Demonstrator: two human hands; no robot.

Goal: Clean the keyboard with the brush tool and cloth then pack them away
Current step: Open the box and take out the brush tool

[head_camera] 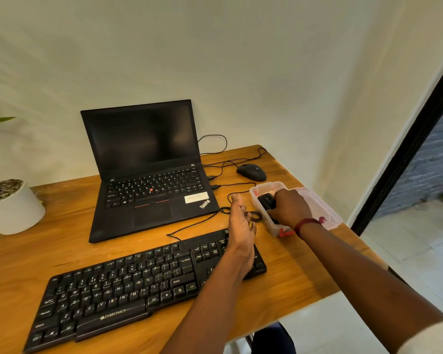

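Note:
A black keyboard (128, 284) lies slantwise on the wooden desk (292, 282) near its front edge. At the desk's right edge stands a clear plastic box (317, 203) with red clips. My right hand (289, 208) is inside the box and grips a black brush tool (265, 201). My left hand (241, 226) hovers over the keyboard's right end, fingers straight, holding nothing. No cloth shows in the view.
An open black laptop (149, 169) stands behind the keyboard. A black mouse (251, 171) and its cables (241, 210) lie between laptop and box. A white plant pot (10, 208) sits at the left. The desk ends just right of the box.

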